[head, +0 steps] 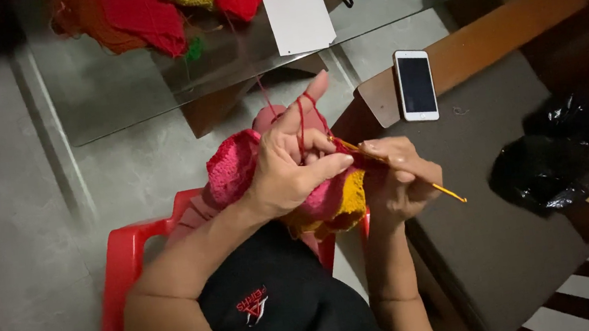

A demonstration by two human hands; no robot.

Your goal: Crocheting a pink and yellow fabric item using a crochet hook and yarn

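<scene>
- The left hand (287, 166) was closed around a pink and mustard-yellow crocheted fabric piece (327, 202), thumb pressed over its top, forefinger raised with a strand of red yarn (301, 124) looped across it.
- The right hand (398, 184) was pinched shut on a slim orange crochet hook (412, 175), whose tip lay in the fabric just beside the left thumb.
- The crocheted piece sat between both hands, above the person's lap and the front edge of a red plastic chair (120, 279).
- The yarn ran up to a glass-topped table (119, 96), where a heap of red, orange and yellow crocheted pieces (147, 9) lay along its far edge, with a white card (297, 12) beside it.
- A white smartphone with a dark screen (416, 85) lay near the far corner of a grey cushioned seat (492, 239).
- A crumpled black plastic bag (546, 168) rested at that seat's right edge; its contents could not be seen.
</scene>
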